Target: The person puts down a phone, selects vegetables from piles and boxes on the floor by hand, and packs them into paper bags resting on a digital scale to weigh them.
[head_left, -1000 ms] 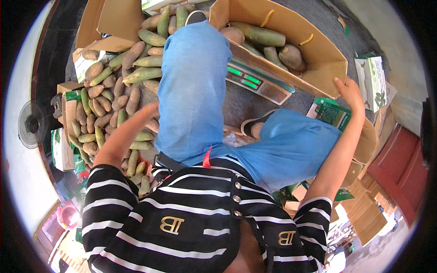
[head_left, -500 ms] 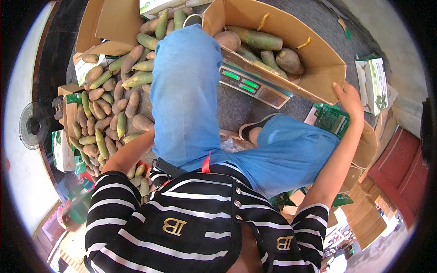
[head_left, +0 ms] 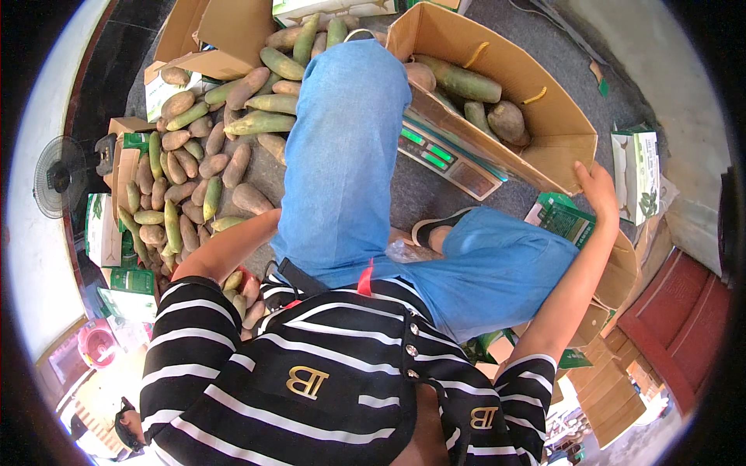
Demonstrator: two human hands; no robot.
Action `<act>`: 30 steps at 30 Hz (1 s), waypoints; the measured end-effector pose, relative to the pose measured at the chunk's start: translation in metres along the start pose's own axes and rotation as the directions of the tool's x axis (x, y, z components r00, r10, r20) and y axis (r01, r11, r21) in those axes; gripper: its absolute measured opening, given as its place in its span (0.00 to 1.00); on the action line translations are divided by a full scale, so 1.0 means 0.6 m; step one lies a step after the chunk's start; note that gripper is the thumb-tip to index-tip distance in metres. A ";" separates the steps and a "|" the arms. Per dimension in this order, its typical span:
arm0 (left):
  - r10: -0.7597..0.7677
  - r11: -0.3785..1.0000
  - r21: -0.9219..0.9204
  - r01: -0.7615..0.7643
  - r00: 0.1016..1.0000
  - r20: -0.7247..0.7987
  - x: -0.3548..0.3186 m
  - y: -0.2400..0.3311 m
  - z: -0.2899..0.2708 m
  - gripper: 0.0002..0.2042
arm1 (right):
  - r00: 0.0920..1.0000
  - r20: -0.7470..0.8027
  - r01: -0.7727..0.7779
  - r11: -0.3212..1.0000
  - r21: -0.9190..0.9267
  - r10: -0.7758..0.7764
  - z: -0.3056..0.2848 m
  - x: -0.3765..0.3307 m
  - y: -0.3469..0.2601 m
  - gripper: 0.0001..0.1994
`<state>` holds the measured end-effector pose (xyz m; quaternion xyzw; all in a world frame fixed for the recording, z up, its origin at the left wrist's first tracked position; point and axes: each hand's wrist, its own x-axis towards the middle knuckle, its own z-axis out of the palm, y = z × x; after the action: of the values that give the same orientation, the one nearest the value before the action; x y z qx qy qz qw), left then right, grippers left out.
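Observation:
My right hand (head_left: pixel 597 189) grips the near right corner of an open cardboard box (head_left: pixel 563 147), its thumb and fingers over the rim. The box sits tilted on a digital scale (head_left: pixel 474 179) with lit green displays. Inside lie several large radish-like vegetables, among them a long green one (head_left: pixel 466 81) and a rounder brown one (head_left: pixel 507 123). Two yellow cord loops hang on the box's far wall. My left forearm (head_left: pixel 233 242) reaches toward a floor pile of green and brown vegetables (head_left: pixel 186 167); my left hand is hidden behind my raised thigh.
Open cartons (head_left: pixel 229 35) stand at the far left, and a white and green box (head_left: pixel 637 175) at the right. Green packaging (head_left: pixel 561 217) lies beside my right forearm. A fan (head_left: pixel 61 177) stands at the left, a red wooden panel (head_left: pixel 676 326) at the right. Another person's head (head_left: pixel 130 426) shows at lower left.
The view has shifted, so the box and pile appear farther right. My right hand keeps its hold on the box corner. Another person's head has come into view at lower left.

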<state>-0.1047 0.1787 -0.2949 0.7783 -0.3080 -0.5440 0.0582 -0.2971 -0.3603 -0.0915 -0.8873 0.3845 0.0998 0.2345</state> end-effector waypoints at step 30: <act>0.017 0.996 -0.084 -0.010 0.996 0.088 0.001 -0.060 0.021 0.14 | 0.988 0.103 -0.128 0.985 0.118 0.116 0.011 0.032 0.034 0.18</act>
<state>-0.1009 0.2104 -0.3159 0.7480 -0.2926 -0.5902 0.0808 -0.2986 -0.3813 -0.1113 -0.8398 0.4321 0.1323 0.3008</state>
